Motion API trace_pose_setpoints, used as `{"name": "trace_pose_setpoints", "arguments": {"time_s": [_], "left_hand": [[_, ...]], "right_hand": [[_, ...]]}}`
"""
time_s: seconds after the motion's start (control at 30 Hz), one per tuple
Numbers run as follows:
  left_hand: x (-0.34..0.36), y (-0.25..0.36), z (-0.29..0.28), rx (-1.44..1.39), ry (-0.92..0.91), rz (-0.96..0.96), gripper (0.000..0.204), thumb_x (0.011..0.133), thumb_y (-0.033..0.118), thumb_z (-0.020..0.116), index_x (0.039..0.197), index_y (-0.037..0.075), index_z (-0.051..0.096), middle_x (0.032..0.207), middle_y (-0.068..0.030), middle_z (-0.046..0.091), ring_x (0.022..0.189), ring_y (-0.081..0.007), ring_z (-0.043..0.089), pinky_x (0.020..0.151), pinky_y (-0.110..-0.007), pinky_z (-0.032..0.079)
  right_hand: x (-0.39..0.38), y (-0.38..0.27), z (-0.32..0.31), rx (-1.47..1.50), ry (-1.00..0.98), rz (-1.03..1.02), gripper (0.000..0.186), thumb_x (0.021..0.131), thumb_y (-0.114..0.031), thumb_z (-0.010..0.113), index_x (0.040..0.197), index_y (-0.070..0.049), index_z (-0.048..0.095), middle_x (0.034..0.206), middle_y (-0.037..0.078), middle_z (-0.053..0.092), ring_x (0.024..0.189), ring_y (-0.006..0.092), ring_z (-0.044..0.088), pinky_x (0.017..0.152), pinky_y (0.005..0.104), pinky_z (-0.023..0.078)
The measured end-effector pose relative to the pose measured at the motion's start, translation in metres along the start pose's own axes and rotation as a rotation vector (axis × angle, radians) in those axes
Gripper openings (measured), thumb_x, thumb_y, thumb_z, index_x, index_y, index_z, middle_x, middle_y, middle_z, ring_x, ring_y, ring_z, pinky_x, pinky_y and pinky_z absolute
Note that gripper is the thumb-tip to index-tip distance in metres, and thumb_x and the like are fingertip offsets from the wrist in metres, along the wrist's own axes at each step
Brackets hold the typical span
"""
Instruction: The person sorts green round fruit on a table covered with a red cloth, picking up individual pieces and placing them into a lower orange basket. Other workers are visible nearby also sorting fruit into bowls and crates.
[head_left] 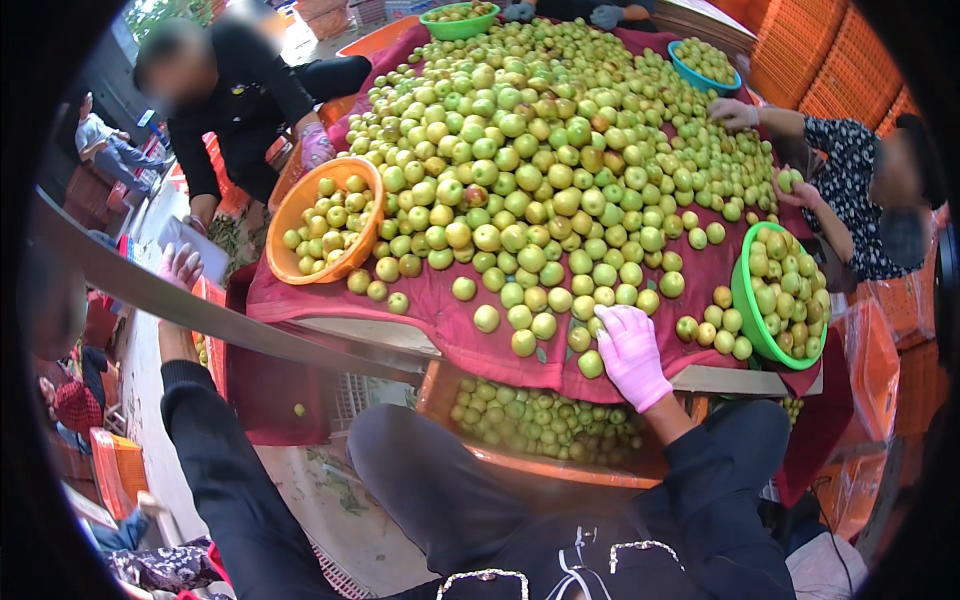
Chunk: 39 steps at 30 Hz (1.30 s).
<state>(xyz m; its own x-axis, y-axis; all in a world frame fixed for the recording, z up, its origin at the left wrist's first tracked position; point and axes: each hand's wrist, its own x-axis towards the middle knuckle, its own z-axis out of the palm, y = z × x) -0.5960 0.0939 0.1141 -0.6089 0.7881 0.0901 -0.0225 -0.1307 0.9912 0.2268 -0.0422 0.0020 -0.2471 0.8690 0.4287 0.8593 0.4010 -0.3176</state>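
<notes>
Palm hidden, right hand (630,350) by green fruits (590,363), grip unclear; left hand (181,266) loosely open, seemingly empty.

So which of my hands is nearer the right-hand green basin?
Right. Your right hand is by loose fruit left of the green basin; your left hand is much farther left.

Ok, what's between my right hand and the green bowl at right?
In the head view, red cloth and a loose cluster of greenish fruit.

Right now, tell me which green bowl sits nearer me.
The green bowl at the table's right edge, with loose fruit on its left; the other green bowl stands beyond the pile.
</notes>
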Motion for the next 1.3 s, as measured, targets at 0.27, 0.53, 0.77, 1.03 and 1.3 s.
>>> {"name": "trace_pose_setpoints", "arguments": {"time_s": [0.27, 0.53, 0.77, 1.03, 1.3], "left_hand": [[-0.351, 0.047, 0.203, 0.132, 0.597, 0.603, 0.041, 0.104, 0.018, 0.050, 0.135, -0.010, 0.050, 0.109, -0.0108, 0.061, 0.097, -0.0211, 0.060, 0.094, -0.034, 0.049], [-0.462, 0.041, 0.286, 0.454, 0.264, 0.557, 0.062, 0.095, 0.011, 0.062, 0.149, -0.003, 0.036, 0.130, -0.0153, 0.049, 0.114, -0.0250, 0.054, 0.102, -0.040, 0.046], [-0.499, 0.009, 0.329, 0.614, -0.501, 0.772, 0.049, 0.091, -0.002, 0.063, 0.139, -0.002, 0.052, 0.131, -0.0158, 0.058, 0.116, -0.0270, 0.058, 0.109, -0.039, 0.044], [-0.330, -0.104, 0.391, 0.932, -0.433, 0.682, 0.060, 0.084, -0.002, 0.068, 0.140, 0.014, 0.058, 0.140, -0.0151, 0.055, 0.129, -0.0370, 0.054, 0.108, -0.045, 0.047], [-0.319, -0.095, 0.395, -0.057, -0.588, -0.163, 0.056, 0.096, 0.005, 0.070, 0.148, 0.007, 0.050, 0.126, -0.0112, 0.059, 0.102, -0.0156, 0.061, 0.086, -0.029, 0.053]], "right_hand": [[0.000, -0.001, 0.002, 0.007, 0.009, 0.017, 0.036, 0.096, -0.020, 0.061, 0.129, -0.005, 0.063, 0.120, 0.011, 0.062, 0.118, 0.0315, 0.055, 0.099, 0.0460, 0.043], [-0.002, -0.001, 0.013, 0.029, 0.077, 0.044, 0.036, 0.095, -0.022, 0.062, 0.127, -0.005, 0.063, 0.117, 0.011, 0.062, 0.115, 0.0311, 0.055, 0.098, 0.0463, 0.043], [-0.005, 0.005, 0.021, -0.009, 0.106, 0.046, 0.036, 0.095, -0.023, 0.063, 0.127, -0.006, 0.064, 0.117, 0.010, 0.062, 0.115, 0.0302, 0.055, 0.098, 0.0464, 0.043], [-0.002, 0.000, 0.023, 0.007, 0.108, 0.037, 0.034, 0.096, -0.024, 0.061, 0.124, -0.007, 0.065, 0.115, 0.009, 0.063, 0.114, 0.0294, 0.056, 0.097, 0.0462, 0.043], [-0.001, -0.002, 0.020, 0.037, 0.099, 0.062, 0.033, 0.095, -0.023, 0.061, 0.124, -0.007, 0.065, 0.114, 0.009, 0.063, 0.113, 0.0297, 0.056, 0.097, 0.0465, 0.043]]}}
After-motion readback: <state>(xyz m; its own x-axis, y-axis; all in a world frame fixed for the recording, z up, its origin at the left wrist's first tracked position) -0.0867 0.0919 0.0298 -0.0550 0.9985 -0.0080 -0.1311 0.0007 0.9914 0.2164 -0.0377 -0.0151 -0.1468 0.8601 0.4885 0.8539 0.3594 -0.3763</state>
